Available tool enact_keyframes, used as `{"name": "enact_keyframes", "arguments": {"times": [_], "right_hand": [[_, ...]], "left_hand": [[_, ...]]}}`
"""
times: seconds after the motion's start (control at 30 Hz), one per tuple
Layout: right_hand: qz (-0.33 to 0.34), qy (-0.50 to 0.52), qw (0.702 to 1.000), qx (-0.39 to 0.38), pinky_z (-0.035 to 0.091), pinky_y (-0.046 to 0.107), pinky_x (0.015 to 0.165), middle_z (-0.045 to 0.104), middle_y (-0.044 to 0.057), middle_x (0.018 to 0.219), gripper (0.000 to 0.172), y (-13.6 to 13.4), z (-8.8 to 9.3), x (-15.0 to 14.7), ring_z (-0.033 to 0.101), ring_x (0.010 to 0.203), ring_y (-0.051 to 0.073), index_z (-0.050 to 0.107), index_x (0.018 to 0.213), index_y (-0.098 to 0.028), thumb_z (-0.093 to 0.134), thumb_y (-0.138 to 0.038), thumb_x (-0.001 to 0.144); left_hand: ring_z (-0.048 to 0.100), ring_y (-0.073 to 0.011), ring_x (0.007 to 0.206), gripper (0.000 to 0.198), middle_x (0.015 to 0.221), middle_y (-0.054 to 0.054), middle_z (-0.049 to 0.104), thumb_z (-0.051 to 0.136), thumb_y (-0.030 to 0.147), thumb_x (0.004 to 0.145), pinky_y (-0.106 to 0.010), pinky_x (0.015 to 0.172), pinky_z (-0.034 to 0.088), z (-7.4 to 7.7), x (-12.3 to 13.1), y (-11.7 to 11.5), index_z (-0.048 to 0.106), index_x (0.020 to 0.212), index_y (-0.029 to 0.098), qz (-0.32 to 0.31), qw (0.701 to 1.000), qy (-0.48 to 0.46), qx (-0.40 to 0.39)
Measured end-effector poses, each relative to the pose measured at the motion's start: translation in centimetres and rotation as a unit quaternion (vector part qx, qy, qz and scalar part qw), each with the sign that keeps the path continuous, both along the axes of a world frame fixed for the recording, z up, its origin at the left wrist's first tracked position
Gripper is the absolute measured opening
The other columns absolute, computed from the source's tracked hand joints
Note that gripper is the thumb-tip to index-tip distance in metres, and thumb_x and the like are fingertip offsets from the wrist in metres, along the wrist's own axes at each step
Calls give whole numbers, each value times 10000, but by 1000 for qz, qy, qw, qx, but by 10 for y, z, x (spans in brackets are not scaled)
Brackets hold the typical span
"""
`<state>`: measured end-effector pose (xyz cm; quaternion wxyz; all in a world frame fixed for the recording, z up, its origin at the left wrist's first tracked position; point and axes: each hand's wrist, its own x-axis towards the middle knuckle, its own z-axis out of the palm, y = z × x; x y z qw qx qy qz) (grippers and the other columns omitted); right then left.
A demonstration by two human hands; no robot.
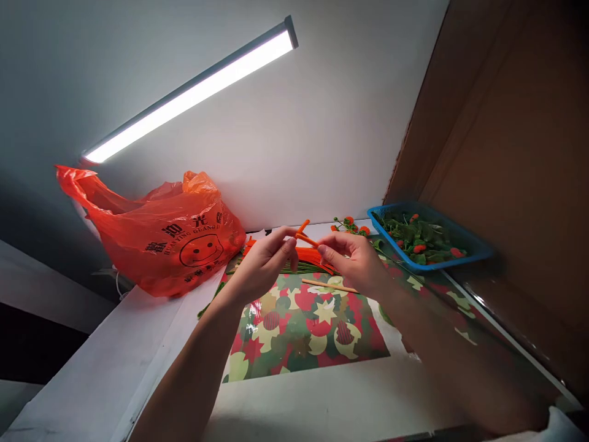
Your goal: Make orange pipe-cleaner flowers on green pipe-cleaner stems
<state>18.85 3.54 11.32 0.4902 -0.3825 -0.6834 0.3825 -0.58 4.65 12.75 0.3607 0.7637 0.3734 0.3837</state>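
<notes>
Pinching a short bent orange strip (pixel 304 236) between the fingertips of both hands, you hold it up in the air above the work surface. Your left hand (pixel 264 264) grips its left part with thumb and forefinger closed together, and the strip's upturned end sticks out just above those fingertips. Your right hand (pixel 354 261) clamps the other end between thumb and forefinger, with the remaining fingers curled loosely underneath. The two sets of fingertips sit near each other, and only a short stretch of the strip is bare between them.

Just behind and below your fingers lies a bundle of long orange and green sticks (pixel 317 259). Under your right fingers a thin pale wooden stick (pixel 329 285) lies on a glossy sheet patterned with red, green and cream stars and circles (pixel 304 331). Beyond your right fingertips a small sprig with orange-red berries (pixel 352 226) rests on the surface. Farther to the right of them stands a blue plastic basket (pixel 478 250) filled with green leaves and red berries. Well to the left of your left fingers slumps a crumpled orange plastic bag printed with a smiling face (pixel 170 245).
</notes>
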Motion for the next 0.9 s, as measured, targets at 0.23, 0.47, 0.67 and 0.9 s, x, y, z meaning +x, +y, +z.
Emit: {"name": "enact_keyframes", "arguments": {"times": [0.23,0.47,0.67,0.9], "right_hand": [[-19,-13,999,26,450,253,620,675,25,766,201,-1,-1,-4,583,694,142,709,874,-180,552,-303,863],[-15,-6,1000,22,438,256,614,668,26,761,186,0,-3,-5,561,669,131,710,844,-168,567,-287,851],[-21,-10,1000,6,435,260,599,670,35,741,203,1,-4,-6,574,672,140,712,874,-148,572,-291,845],[-11,13,1000,-3,449,242,598,678,29,729,198,1,-6,-8,590,668,133,715,862,-145,580,-289,841]], "left_hand": [[459,-64,463,198,683,-14,615,615,330,842,-191,421,392,-3,9,-2,697,886,155,21,998,-54,-16],[496,-70,480,219,661,-13,661,724,287,751,-184,432,435,-3,13,-4,721,927,158,40,993,-101,-47],[503,-78,530,162,671,-22,646,734,291,743,-184,459,426,-1,13,-4,715,784,135,40,993,-104,-41],[481,-59,513,215,677,-15,643,707,348,774,-166,456,392,0,16,-6,709,783,133,36,992,-109,-47]]}}
